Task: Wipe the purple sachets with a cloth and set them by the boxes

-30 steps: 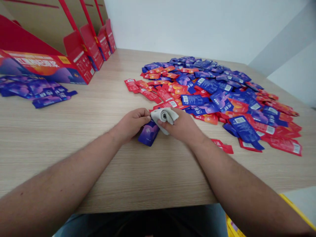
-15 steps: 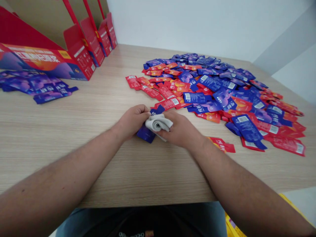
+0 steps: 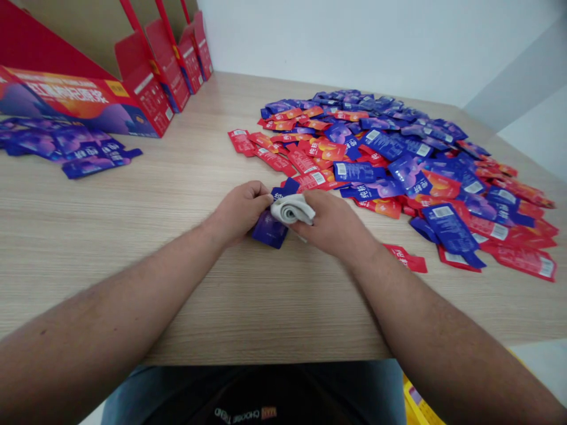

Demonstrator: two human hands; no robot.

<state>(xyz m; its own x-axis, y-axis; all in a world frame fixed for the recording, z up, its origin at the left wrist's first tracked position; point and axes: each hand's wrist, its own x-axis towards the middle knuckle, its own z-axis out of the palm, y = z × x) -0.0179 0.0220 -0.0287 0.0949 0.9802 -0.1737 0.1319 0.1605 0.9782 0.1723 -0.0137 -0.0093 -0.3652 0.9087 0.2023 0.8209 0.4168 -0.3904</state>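
Purple sachet [image 3: 269, 230] slid up, L hand [image 3: 241, 213], R hand [image 3: 332, 227] pinching rolled cloth [image 3: 292, 209], white print [image 3: 268, 219] unreadable

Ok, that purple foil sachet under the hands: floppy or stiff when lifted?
Likely floppy and light: the purple foil sachet lies thin and flat, like the heaped sachets beside it. Its glossy film may slip on the fingers.

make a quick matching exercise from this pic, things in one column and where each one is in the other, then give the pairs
Things
1. rolled grey cloth
2. purple sachet
3. lone red sachet
4. small spread of purple sachets

Places
A. on the table, beside the right forearm, just off the big sachet heap
B. far left, in front of the red cardboard display box
C. between the left hand and the right hand
D. partly under the cloth, below the left fingers

Pairs: 1-C, 2-D, 3-A, 4-B
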